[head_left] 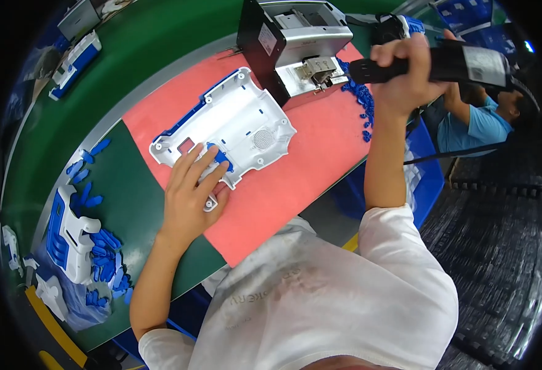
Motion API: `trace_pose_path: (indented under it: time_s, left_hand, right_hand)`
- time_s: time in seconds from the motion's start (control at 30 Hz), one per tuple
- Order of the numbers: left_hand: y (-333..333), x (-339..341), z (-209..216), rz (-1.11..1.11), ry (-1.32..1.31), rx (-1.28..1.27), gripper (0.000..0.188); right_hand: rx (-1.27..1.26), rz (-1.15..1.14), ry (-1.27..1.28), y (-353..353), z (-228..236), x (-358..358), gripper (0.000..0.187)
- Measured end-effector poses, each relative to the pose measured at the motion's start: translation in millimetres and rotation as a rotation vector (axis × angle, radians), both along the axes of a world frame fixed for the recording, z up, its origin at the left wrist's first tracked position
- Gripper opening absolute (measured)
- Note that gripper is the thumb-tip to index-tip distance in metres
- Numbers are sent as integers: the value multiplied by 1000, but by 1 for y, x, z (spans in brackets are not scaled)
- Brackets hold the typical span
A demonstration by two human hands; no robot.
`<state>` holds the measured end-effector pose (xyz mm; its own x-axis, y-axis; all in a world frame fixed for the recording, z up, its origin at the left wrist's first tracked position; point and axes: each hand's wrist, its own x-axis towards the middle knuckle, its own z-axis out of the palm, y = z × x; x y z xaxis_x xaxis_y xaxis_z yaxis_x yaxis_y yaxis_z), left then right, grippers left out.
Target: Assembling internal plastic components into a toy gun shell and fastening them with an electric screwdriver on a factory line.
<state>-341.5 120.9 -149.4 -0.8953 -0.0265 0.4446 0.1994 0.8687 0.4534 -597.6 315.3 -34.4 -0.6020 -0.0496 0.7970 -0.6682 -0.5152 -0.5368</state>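
On the pink mat lies a white plastic housing half (246,117), inner side up, with blue trim and a speaker grille. My left hand (191,188) rests over its near-left edge. Its stretched fingers lie on the inside, beside and partly over a small blue plastic insert (223,158); the thumb is by the lower corner. Raised at the right, my right hand (410,74) is wrapped around a black electric screwdriver (477,65) with a cable. The tool's front end points left, close to the pickup block of a black and silver screw feeder (308,55).
Small blue parts (362,102) lie beside the feeder. On the left of the green table are blue clips (104,256) and a white-blue housing (70,237). Another white-blue housing (77,65) stands far left. A blue bin (428,179) and a seated co-worker (477,126) are at right.
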Motion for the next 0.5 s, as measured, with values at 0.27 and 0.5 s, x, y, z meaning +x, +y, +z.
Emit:
trace_pose_path:
  time_s: [0.27,0.5]
  left_hand:
    - [1,1,1,-2,21,11,38]
    - [-4,5,-3,-24,12,-20,39]
  right_hand:
    - [100,41,-98,-15,-16,7,52]
    - [141,320,-122,-54,-14,72,63]
